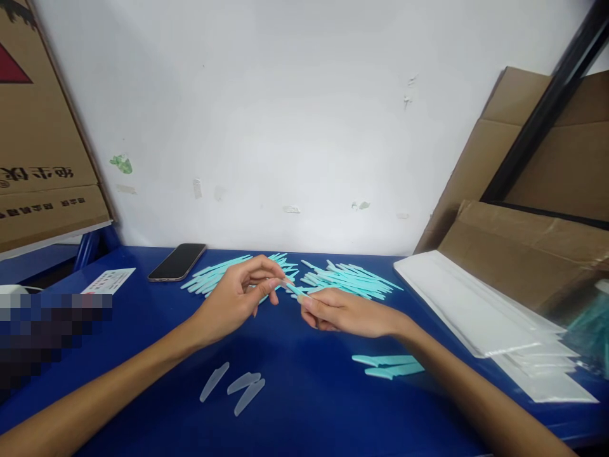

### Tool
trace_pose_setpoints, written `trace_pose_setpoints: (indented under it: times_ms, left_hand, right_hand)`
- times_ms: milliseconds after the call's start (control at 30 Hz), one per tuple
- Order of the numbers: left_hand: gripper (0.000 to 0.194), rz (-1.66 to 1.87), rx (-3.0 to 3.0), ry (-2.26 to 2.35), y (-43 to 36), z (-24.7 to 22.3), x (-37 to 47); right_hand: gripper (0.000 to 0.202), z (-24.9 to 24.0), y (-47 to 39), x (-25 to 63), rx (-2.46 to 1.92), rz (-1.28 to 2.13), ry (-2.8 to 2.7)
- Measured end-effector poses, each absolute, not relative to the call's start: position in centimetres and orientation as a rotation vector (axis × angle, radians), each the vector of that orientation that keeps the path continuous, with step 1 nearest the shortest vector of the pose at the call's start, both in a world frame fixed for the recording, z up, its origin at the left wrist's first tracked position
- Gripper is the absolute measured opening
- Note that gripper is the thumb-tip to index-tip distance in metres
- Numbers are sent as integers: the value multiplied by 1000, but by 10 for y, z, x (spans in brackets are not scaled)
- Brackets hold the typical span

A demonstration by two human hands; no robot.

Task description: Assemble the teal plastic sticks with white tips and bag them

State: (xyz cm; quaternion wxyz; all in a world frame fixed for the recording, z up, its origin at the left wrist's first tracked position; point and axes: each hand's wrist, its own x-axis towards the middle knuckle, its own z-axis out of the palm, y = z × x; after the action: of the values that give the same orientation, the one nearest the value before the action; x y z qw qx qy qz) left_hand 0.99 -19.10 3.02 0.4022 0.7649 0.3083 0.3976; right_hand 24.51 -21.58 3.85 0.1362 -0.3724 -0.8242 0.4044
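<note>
Here, the turquoise stick [295, 289] slants between left grip [243, 289] and right grip [349, 311], pinched by both.

On the cardboard box [45, 130] at the left, dark Chinese characters [40, 173] run upside down in a large line, with what looks like a circled ® mark [4, 184] at its left end. A smaller upside-down line [42, 207] stands nearer the box's lower edge. The white card [108, 281] on the worktop [295, 393] bears rows of dark print. None of the wording reads with certainty.
</note>
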Motion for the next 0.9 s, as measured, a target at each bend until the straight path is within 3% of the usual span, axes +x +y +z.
trace_pose_setpoints:
  times_ms: [733,900]
  left_hand:
    - [20,1049,1967,818,-193,30,11]
    - [21,1030,1989,828,-196,32,15]
  right_hand:
    - [55,44,-218,248,-1129,1161,-2412]
    - [37,54,-221,253,-1196,1028,-2292]
